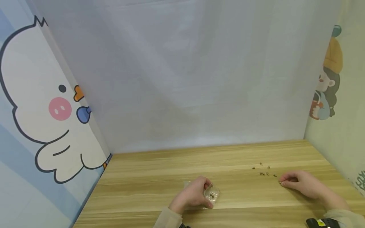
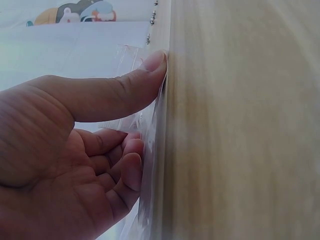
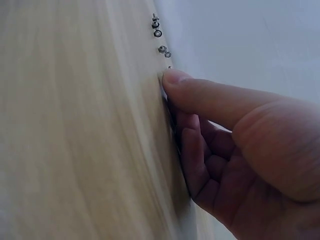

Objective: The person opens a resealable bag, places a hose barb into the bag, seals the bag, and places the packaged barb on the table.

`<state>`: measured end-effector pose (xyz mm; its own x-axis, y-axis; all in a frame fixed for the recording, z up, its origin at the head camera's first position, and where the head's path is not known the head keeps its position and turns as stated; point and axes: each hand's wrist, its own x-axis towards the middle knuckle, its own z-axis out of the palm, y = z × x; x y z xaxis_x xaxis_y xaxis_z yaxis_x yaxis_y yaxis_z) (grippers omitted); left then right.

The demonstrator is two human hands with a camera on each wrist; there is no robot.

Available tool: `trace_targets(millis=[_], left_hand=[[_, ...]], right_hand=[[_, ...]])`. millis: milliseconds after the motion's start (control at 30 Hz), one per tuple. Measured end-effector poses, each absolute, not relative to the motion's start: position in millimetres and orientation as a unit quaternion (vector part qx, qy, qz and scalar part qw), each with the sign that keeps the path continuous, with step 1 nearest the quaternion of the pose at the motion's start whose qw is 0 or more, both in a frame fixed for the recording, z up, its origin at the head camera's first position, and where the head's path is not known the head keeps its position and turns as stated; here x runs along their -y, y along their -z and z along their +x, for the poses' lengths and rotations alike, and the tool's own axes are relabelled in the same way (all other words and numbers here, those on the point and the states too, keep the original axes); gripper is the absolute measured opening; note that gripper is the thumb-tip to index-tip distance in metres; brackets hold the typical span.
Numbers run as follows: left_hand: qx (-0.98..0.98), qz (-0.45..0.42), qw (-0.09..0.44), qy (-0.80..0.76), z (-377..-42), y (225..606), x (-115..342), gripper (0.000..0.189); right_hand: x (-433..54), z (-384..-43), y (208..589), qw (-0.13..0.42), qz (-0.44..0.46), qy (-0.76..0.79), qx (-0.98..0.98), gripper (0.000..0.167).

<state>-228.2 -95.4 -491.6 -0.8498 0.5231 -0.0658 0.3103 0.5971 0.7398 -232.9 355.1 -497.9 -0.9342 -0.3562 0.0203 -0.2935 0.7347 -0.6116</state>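
Note:
On the table, my left hand (image 1: 195, 193) grips a small clear plastic bag (image 1: 215, 190) between thumb and fingers. A few tiny dark metal pieces (image 1: 212, 195) show through its film. In the left wrist view the thumb presses on the bag's thin film (image 2: 129, 59), and the other fingers curl against it. Over to the right, my right hand (image 1: 303, 183) is low on the table, thumb and fingertips pinching a small metal screw (image 1: 280, 182), mostly hidden by the fingers. Just beyond those fingertips lie several loose small screws (image 1: 267, 174), seen also as metal screws (image 3: 162, 49) in the right wrist view.
The wooden tabletop (image 1: 142, 177) runs back to a pale grey curtain (image 1: 185, 79). Printed cartoon panels stand at the left (image 1: 34, 95) and right (image 1: 339, 133) sides of the table.

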Motion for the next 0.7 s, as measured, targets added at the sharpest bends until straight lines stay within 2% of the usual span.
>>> trace_targets(millis=[700], left_hand=[[-0.879, 0.236, 0.143, -0.388, -228.3, 490.9, 97.1, 0.068]], right_hand=[[-350.6, -233.0, 494.9, 0.059, -0.191, 0.328, -0.923, 0.014]])
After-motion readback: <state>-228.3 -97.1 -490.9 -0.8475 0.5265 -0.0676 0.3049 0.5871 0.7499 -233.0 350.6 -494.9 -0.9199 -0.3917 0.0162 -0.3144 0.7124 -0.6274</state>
